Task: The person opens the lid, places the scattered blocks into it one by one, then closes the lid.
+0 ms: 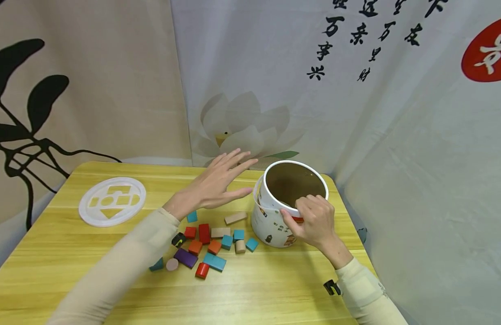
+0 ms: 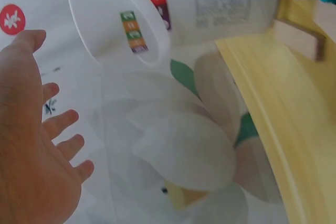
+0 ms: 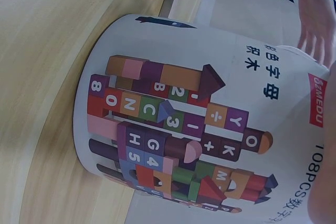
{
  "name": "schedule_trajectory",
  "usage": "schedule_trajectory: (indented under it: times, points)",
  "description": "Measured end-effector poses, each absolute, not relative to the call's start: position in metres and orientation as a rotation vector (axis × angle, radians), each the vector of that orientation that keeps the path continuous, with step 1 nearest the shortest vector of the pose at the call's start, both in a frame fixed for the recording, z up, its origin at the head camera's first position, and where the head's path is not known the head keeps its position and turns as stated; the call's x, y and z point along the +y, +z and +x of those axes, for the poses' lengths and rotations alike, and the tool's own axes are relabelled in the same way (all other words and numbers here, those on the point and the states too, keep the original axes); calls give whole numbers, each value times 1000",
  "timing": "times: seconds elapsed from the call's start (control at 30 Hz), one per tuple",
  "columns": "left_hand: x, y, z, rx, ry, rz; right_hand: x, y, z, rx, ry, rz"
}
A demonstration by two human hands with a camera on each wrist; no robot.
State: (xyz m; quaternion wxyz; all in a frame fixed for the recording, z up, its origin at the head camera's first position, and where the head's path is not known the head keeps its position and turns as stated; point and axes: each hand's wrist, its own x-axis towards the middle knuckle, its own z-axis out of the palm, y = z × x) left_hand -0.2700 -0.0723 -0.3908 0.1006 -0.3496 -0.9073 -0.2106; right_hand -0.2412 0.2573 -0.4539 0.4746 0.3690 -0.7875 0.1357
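The white tub (image 1: 271, 228) stands at the far right of the bench (image 1: 250, 298), its open mouth facing up. Its long axis runs from the base up to the mouth; the mouth sits a little right of the base in the head view, but whether that is a real lean or only the viewing angle, I cannot tell.

The right hand (image 1: 315, 219) is the nearer one, being already on the tub: its fingers curl over the near-right part of the rim (image 1: 268, 190) and its thumb lies along the outer wall, so the wall is pinched between them. From this hand, the tub's body extends left and down.

The left hand (image 1: 215, 180) is in the air to the left of the tub, fingers spread and pointing right and far. The tub lies to its right, with the handle (image 1: 255, 192) on the facing side; the left wrist view shows a gap between thumb and handle.

The loose blocks (image 1: 204, 233) lie left and near of the tub, one turquoise piece just beside its base.
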Motion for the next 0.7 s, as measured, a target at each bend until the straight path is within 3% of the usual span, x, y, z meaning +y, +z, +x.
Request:
schedule_trajectory:
  times: [0.7]
  points:
    - [-172, -451, -251, -2791, -662, -878, 257, -451, -240, -1923, 341, 902]
